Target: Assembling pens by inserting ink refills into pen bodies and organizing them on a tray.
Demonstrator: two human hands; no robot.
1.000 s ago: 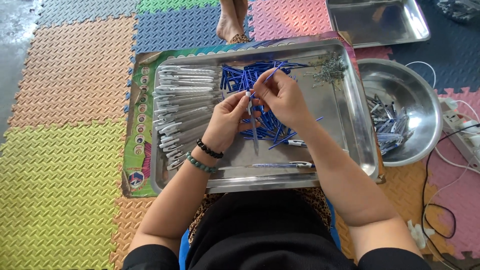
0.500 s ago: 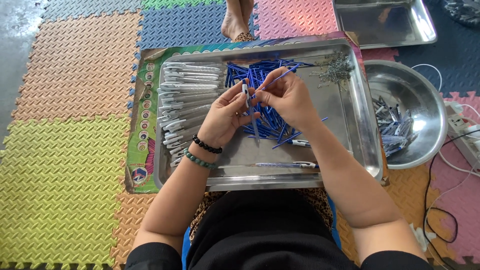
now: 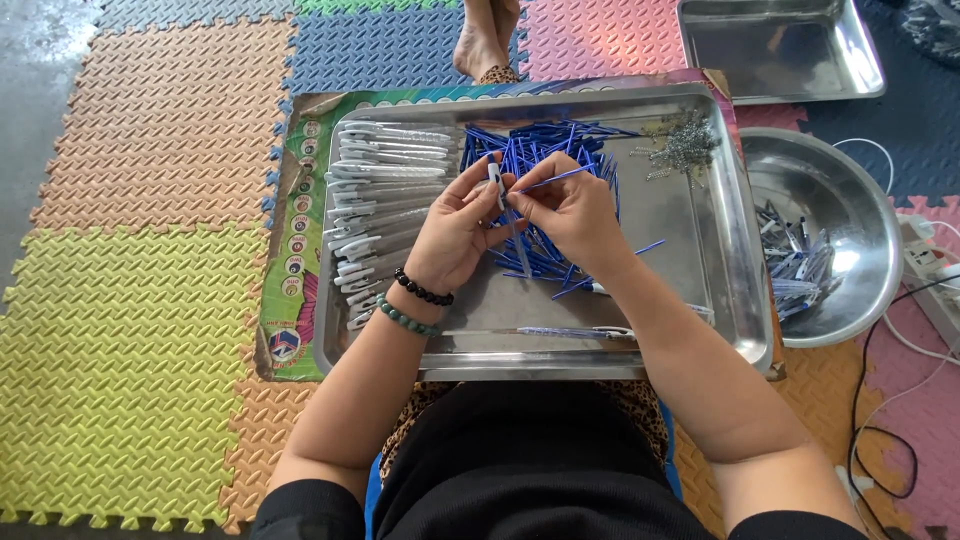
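Left hand (image 3: 455, 235) grips a clear pen barrel (image 3: 497, 185) upright, right hand (image 3: 570, 205) pinches a blue refill (image 3: 555, 179) at its mouth; best fed straight, barrel steady

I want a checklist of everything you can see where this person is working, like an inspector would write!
Surface: steel tray on a printed cardboard sheet, over coloured foam floor mats.
Job's things: white pen barrel in the left hand; thin blue refill in the right hand; blue refill pile; row of white barrels.
Clutter: small metal springs; finished pen at the tray's front edge; steel bowl holding pens; second tray.
Fingers: both hands pinch their parts.
Cables: black and white cables, right side.
Surroundings: another person's bare foot.
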